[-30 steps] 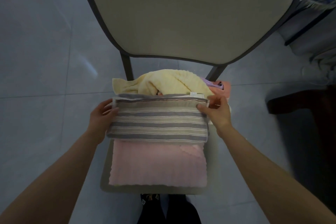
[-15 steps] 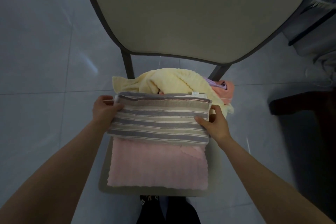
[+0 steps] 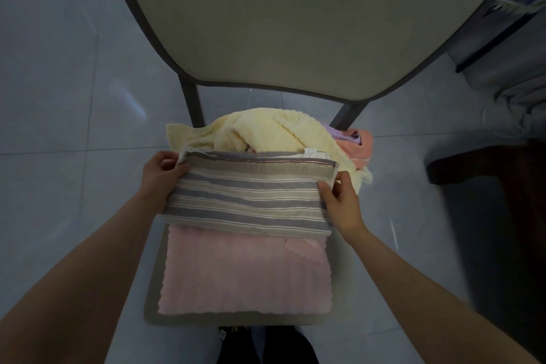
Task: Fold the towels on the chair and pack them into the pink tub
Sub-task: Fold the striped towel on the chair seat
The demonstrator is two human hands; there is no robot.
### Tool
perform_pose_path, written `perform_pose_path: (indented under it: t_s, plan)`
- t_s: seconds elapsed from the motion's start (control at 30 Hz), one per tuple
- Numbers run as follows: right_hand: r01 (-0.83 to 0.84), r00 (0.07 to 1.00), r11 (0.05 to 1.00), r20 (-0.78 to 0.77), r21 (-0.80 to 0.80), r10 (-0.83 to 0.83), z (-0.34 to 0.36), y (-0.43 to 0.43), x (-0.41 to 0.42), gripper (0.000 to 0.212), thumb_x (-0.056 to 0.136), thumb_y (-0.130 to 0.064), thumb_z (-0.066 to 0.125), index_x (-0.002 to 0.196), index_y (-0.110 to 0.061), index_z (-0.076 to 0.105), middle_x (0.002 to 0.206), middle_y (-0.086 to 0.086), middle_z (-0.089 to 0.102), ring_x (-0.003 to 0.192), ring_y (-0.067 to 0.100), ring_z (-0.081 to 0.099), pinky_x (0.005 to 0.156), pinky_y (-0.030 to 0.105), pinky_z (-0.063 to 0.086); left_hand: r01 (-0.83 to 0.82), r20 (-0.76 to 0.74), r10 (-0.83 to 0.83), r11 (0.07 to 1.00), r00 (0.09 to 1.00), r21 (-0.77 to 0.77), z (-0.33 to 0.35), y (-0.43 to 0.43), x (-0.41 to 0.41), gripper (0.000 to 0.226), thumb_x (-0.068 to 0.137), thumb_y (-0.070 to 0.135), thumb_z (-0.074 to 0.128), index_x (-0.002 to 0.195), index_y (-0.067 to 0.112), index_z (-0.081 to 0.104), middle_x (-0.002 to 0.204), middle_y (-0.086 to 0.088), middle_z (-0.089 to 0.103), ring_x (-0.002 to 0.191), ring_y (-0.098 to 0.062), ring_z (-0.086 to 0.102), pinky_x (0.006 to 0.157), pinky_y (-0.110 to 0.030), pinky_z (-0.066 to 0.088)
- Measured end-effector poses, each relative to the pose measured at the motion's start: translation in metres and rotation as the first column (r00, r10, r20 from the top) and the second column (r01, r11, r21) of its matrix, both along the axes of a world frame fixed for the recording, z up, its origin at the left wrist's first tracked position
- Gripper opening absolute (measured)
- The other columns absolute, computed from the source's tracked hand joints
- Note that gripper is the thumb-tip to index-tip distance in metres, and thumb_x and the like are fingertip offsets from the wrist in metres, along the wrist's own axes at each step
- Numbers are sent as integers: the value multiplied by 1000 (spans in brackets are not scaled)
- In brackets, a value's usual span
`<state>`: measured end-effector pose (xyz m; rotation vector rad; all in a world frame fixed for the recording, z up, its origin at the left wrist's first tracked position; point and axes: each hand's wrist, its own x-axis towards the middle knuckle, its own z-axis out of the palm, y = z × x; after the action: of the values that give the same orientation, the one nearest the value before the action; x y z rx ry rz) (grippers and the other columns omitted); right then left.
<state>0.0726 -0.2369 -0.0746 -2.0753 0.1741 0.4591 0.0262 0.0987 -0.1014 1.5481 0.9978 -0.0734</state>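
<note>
Grey tile floor (image 3: 59, 97), beige padded chair seat (image 3: 152, 281): folded grey-striped cloth towel (image 3: 248, 198) runs left-right; left hand (image 3: 161, 174) and right hand (image 3: 339, 204) each pinch one far corner.

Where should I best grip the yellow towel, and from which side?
Pinch the yellow towel at its loose left corner, coming from the left. That corner sticks out free; the rest is bunched, and the striped towel covers its near edge.

striped towel (image 3: 248, 195): grey-beige, folded, atop pink towel (image 3: 245, 275) lying flat on chair seat (image 3: 152, 298)
yellow towel (image 3: 266, 130): crumpled behind
</note>
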Motion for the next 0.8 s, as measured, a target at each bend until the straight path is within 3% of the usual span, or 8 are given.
perform_pose_path:
  t_s: [0.1,0.27,0.37,0.57,0.73,0.8]
  plan:
    - [13,996,998,87,-63,-8,6,4,-5,18,96,-30,51,110,-21,42,102,-2,62,87,13,61,74,24,46,96,17,-98,992,995,76,10,4,1,18,81,13,70,80,19,53,76,-2,58,76,-21,55,73,-34,49]
    - [56,972,996,233,-70,-38,34,5,-32,21,96,-26,50,114,-16,44,94,-8,62,78,1,60,63,8,44,106,208,-227,876,951,471,50,-11,-23,14,94,20,53,95,18,38,88,-5,51,79,-23,51,72,-31,45]
    - [65,976,998,209,-8,-62,48,-1,-50,20,97,-24,49,115,-17,43,96,-17,59,82,-6,60,66,5,46,82,230,-263,806,937,587,75,-15,-49,18,95,12,48,93,24,35,92,-9,49,79,-22,48,67,-19,39]
    - [-68,997,991,23,-112,71,40,-24,-85,9,97,-24,48,101,-19,40,81,-12,60,71,-6,60,58,7,42,199,52,-266,825,963,530,70,-34,-104,13,95,13,48,97,16,36,87,-13,50,76,-26,48,66,-28,31]
    - [-150,988,950,-61,-273,139,12,-37,-108,15,98,-28,46,99,-17,36,84,0,60,76,25,63,60,29,43,258,-73,-256,830,964,494,40,-52,-136,13,93,5,48,92,12,37,86,-11,47,78,-30,50,68,-32,33]
    - [-179,984,903,-62,-390,168,6,-38,-112,19,96,-32,49,98,-17,36,84,1,58,79,30,63,60,32,43,255,-116,-228,827,967,502,35,-55,-142,10,93,5,50,95,7,40,91,-13,47,84,-35,51,72,-34,35]
